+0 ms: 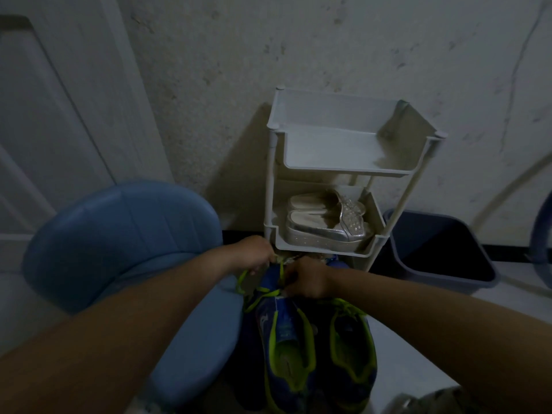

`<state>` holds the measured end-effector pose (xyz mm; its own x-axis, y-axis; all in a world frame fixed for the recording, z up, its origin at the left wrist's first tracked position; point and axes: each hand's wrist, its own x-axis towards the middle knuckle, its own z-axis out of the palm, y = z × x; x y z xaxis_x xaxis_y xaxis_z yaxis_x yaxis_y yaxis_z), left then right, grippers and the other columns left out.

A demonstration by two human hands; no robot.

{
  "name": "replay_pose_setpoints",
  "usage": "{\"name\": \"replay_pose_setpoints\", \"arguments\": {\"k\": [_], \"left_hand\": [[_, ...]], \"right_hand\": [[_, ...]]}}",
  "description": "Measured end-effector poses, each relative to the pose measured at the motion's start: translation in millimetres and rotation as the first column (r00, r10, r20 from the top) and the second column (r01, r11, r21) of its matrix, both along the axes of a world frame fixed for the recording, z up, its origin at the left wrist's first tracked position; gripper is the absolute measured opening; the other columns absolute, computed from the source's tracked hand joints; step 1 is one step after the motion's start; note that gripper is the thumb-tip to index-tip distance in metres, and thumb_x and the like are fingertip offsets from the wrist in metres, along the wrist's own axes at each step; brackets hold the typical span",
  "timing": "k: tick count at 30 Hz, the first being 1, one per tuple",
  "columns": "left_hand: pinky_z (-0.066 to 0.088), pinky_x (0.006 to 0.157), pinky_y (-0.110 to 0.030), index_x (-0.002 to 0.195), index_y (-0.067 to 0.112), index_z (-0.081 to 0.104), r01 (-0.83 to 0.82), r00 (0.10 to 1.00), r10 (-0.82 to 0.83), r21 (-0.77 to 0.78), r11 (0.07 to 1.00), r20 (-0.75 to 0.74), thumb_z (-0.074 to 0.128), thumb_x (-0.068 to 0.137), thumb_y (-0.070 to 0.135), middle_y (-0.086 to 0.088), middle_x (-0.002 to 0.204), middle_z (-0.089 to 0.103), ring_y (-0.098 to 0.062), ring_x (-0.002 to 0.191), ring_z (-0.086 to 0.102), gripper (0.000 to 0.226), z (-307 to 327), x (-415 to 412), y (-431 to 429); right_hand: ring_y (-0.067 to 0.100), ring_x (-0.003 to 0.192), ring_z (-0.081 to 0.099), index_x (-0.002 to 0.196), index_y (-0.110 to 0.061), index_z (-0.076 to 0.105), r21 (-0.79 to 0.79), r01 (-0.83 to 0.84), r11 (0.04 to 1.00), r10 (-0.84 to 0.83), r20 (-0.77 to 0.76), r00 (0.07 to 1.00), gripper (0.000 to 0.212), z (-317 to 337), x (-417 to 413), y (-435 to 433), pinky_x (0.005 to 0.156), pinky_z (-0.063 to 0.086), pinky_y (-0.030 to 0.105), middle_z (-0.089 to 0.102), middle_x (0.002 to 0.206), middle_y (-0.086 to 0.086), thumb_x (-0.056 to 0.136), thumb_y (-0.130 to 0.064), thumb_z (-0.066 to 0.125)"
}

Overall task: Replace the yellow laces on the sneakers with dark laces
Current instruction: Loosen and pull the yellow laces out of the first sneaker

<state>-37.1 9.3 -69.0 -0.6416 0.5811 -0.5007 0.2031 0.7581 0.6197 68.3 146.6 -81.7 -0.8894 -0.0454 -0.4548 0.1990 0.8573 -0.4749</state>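
2 bare arms reach forward and come close together at the hands. The left hand [254,254] and right hand [306,281] curl their fingers, each pinching the yellow lace [241,280].

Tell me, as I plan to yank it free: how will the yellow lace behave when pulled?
Probably floppy: the yellow lace hangs in a slack loop below the left hand. Likely light, being a thin strand, so it should follow a pull readily.

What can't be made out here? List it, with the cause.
Head view only.
- Toes of the sneakers: behind the left hand and right hand.
- What the right hand grips: fingers curled away, dim.
- Heels: cut by the bottom edge.
- Eyelets around the yellow lace: blurred.
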Motion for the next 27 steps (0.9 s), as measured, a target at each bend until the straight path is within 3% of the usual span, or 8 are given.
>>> {"name": "replay_pose_setpoints", "arguments": {"k": [2,4,6,9,12,14,19,27], "left_hand": [[0.043,0.071,-0.032,0.097,0.004,0.067,-0.003,0.997,-0.001,-0.060,0.998,-0.074,0.048,0.096,0.016,-0.014,0.090,0.057,-0.022,0.079,0.053,0.023,-1,-2,-3],[0.042,0.070,-0.031,0.104,-0.002,0.067,-0.052,0.993,0.047,-0.040,0.998,-0.113,0.048,0.097,0.030,-0.012,0.090,0.060,-0.020,0.075,0.052,0.037,1,-5,-7],[0.040,0.060,-0.029,0.082,0.001,0.066,0.027,0.987,-0.041,-0.093,0.995,-0.156,0.054,0.093,0.041,-0.001,0.070,0.055,-0.016,0.059,0.049,0.043,1,-8,-13],[0.043,0.066,-0.032,0.065,0.013,0.052,0.159,0.904,-0.310,-0.443,0.882,-0.293,0.049,0.095,0.030,0.000,0.067,0.047,-0.015,0.064,0.048,0.035,-4,-10,-20],[0.046,0.073,-0.033,0.083,0.014,0.061,0.090,0.777,-0.412,-0.564,0.821,-0.476,0.053,0.092,0.026,-0.003,0.090,0.062,-0.020,0.080,0.059,0.017,6,-12,-29],[0.048,0.078,-0.034,0.105,0.013,0.065,0.020,0.735,-0.388,-0.554,0.832,-0.556,0.054,0.093,0.030,-0.005,0.108,0.065,-0.023,0.097,0.063,0.024,10,-17,-35],[0.053,0.083,-0.038,0.096,0.008,0.064,0.047,0.835,-0.317,-0.516,0.855,-0.450,0.043,0.096,0.021,-0.009,0.102,0.064,-0.025,0.092,0.062,0.025,-1,-24,-47],[0.049,0.090,-0.033,0.121,0.005,0.062,0.241,0.845,-0.468,-0.597,0.765,-0.259,0.048,0.095,0.018,-0.012,0.126,0.061,-0.028,0.110,0.060,0.032,-13,-19,-48]], "right_hand": [[0.015,0.104,0.061,0.116,-0.016,0.070,0.038,-0.038,0.999,0.037,0.004,0.999,0.037,-3,1,-2,0.084,0.044,0.024,0.068,0.115,0.001,0.083,-0.032,0.075],[0.015,0.104,0.061,0.118,-0.016,0.068,0.080,-0.075,0.994,0.077,-0.012,0.997,0.039,-6,1,-4,0.084,0.044,0.023,0.068,0.115,0.002,0.083,-0.031,0.075],[0.019,0.108,0.062,0.121,-0.016,0.067,0.115,-0.110,0.987,0.114,-0.026,0.993,0.038,-5,0,-6,0.090,0.048,0.027,0.068,0.118,0.004,0.086,-0.029,0.071],[0.019,0.115,0.060,0.129,-0.015,0.063,0.096,-0.111,0.989,0.111,0.006,0.994,0.040,-1,-1,-7,0.091,0.044,0.021,0.065,0.126,0.004,0.090,-0.021,0.065],[0.017,0.121,0.057,0.134,-0.017,0.059,0.120,-0.137,0.983,0.135,0.019,0.991,0.044,0,-3,-7,0.093,0.042,0.019,0.062,0.132,0.002,0.089,-0.014,0.061],[0.017,0.121,0.057,0.133,-0.019,0.059,0.123,-0.135,0.983,0.134,0.019,0.991,0.046,-2,-5,-8,0.092,0.042,0.019,0.061,0.132,0.002,0.088,-0.012,0.061],[0.015,0.113,0.062,0.123,-0.019,0.067,0.126,-0.113,0.986,0.122,-0.068,0.990,0.036,-7,-6,-11,0.092,0.046,0.022,0.066,0.124,0.001,0.087,-0.023,0.069],[0.014,0.095,0.064,0.104,-0.019,0.071,0.089,-0.035,0.995,0.043,-0.083,0.996,0.019,-9,-12,-14,0.081,0.053,0.029,0.071,0.104,0.001,0.089,-0.031,0.068]]}}
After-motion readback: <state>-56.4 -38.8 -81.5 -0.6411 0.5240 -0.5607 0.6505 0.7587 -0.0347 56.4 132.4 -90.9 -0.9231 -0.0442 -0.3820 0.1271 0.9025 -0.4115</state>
